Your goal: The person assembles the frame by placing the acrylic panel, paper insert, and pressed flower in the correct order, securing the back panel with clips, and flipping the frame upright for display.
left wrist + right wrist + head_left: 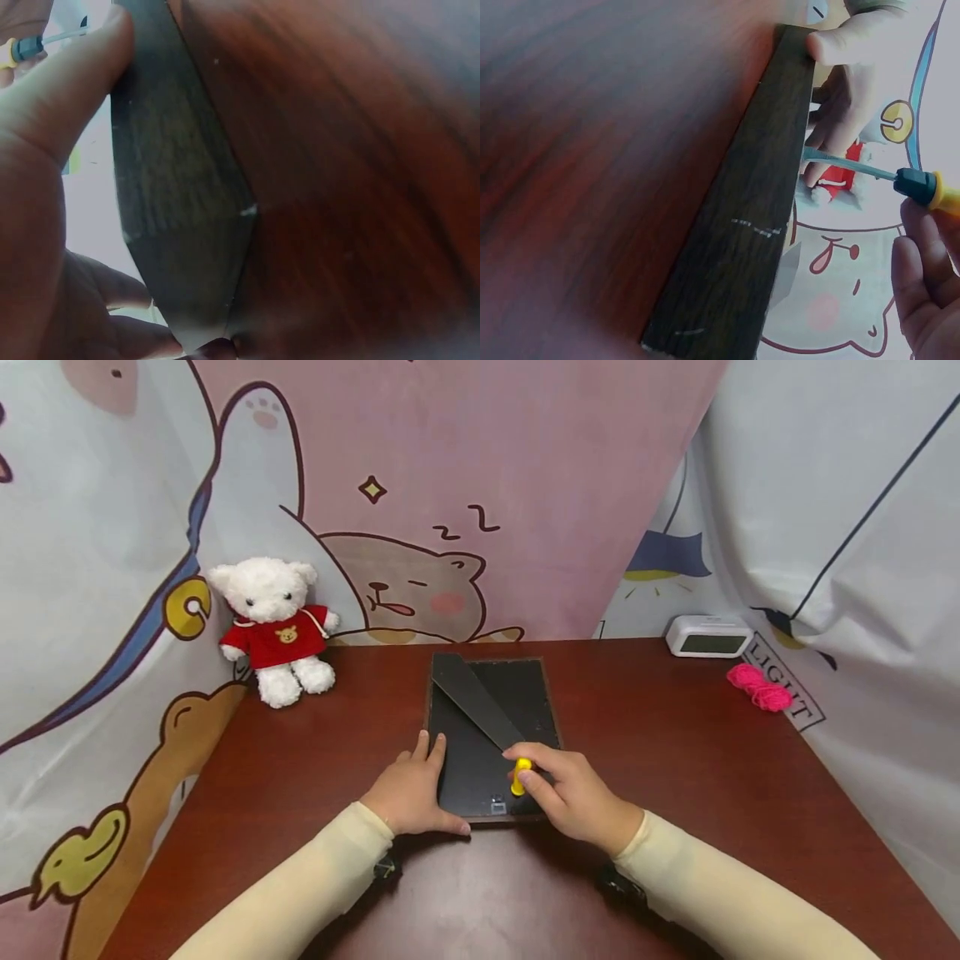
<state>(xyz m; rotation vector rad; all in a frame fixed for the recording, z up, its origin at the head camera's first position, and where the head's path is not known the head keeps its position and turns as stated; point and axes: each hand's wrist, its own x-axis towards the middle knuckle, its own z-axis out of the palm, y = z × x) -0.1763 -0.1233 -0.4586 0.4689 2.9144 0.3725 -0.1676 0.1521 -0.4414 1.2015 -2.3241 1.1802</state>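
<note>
A dark picture frame (487, 710) lies back side up on the table, its long black stand leg (476, 702) slanting across the backing. My right hand (577, 789) grips a screwdriver (521, 777) by its yellow handle, above the near right part of the backing. In the right wrist view, the screwdriver's metal shaft (855, 166) points toward the frame; the edge hides contact at its tip. My left hand (412, 789) rests at the frame's near left corner, fingers extended along the left side and thumb (97, 52) against the near edge. A small metal clasp (498, 806) shows near that edge.
A white plush bear (273, 627) in a red top sits at the back left. On the back right stand a white digital clock (708, 637) and a bundle of pink yarn (759, 687). Printed cloth (525, 460) hangs around the reddish-brown table (660, 727).
</note>
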